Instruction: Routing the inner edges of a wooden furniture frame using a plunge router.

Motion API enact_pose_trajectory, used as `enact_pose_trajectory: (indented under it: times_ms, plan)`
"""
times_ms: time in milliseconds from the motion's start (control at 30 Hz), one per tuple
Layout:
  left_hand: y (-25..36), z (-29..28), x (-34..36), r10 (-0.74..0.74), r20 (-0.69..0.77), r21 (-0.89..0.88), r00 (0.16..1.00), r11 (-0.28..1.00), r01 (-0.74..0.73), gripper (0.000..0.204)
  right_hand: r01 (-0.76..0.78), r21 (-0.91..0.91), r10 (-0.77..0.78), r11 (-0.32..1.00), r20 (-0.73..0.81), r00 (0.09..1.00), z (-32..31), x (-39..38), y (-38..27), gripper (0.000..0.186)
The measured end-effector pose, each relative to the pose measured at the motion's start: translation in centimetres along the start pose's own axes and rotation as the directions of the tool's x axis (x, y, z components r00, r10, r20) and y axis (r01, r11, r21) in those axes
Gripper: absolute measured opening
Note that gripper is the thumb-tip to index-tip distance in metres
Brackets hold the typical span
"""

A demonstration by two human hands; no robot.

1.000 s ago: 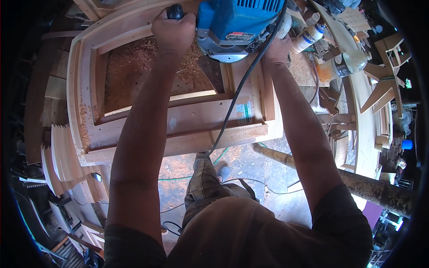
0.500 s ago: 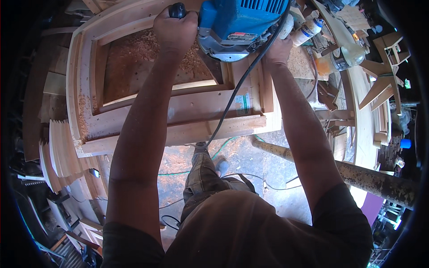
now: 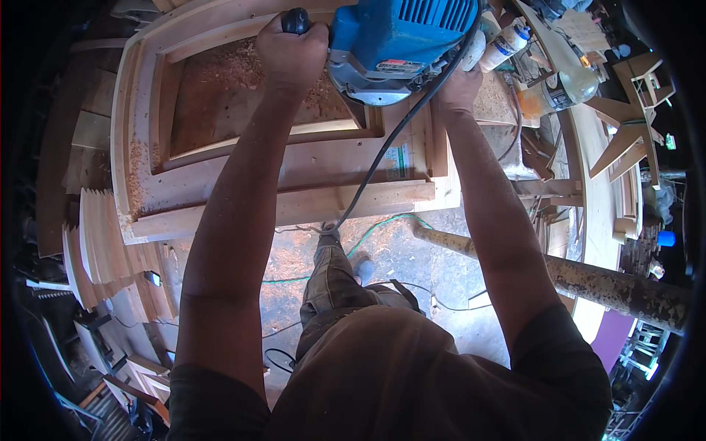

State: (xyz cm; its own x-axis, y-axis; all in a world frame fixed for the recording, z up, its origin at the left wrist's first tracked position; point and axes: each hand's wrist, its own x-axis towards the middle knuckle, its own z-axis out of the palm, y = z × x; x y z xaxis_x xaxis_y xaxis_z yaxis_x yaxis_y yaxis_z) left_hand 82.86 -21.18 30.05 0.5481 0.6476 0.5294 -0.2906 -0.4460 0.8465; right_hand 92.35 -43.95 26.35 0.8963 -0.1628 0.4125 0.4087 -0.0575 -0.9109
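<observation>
A blue router (image 3: 401, 44) with a metal base stands on a wooden frame (image 3: 309, 165) at the top of the view. My left hand (image 3: 294, 55) is wrapped round its black side knob (image 3: 295, 20). On the machine's other side my right hand (image 3: 461, 88) is closed; its fingers are partly hidden behind the router and cord, where a pale grip shows. The black power cord (image 3: 390, 143) runs from the router down across the frame's near edge. Wood shavings (image 3: 239, 62) lie inside the frame's opening, and more dust is on its left rail.
Right of the frame are a white bottle (image 3: 506, 48) and a clear bottle with orange contents (image 3: 559, 94). A rusty pole (image 3: 618, 290) slants across the lower right. Curved wooden pieces (image 3: 103, 239) are stacked at left. Cables (image 3: 375, 234) lie on the floor near my feet.
The frame appears slightly higher in the view. Both hands keep their grip on the router, which has barely shifted relative to the frame.
</observation>
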Motion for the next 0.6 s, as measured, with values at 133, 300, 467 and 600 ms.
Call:
enact_pose_trajectory:
  times_ms: [133,300,467,600]
  plan:
    - [0.7,-0.3,-0.9,0.034,-0.004,-0.013,0.999,0.999,-0.034,0.012,-0.022,-0.020,0.022,1.000,-0.006,1.000,-0.7,-0.7,0.0,0.034]
    - [1.6,-0.8,-1.9,0.021,0.002,0.022,1.000,1.000,-0.021,0.009,-0.050,-0.021,0.050,0.999,0.009,0.999,-1.6,-1.5,0.1,0.033]
    - [3.2,-1.7,-3.2,-0.102,0.017,-0.079,0.995,0.992,0.103,0.005,-0.110,-0.118,0.117,0.987,0.047,0.992,-3.2,-2.9,0.1,0.032]
    - [2.1,-2.0,-4.0,-0.073,-0.008,0.015,0.997,0.997,0.073,0.006,-0.050,-0.098,0.062,0.994,0.122,0.991,-3.2,-4.1,-2.5,0.036]
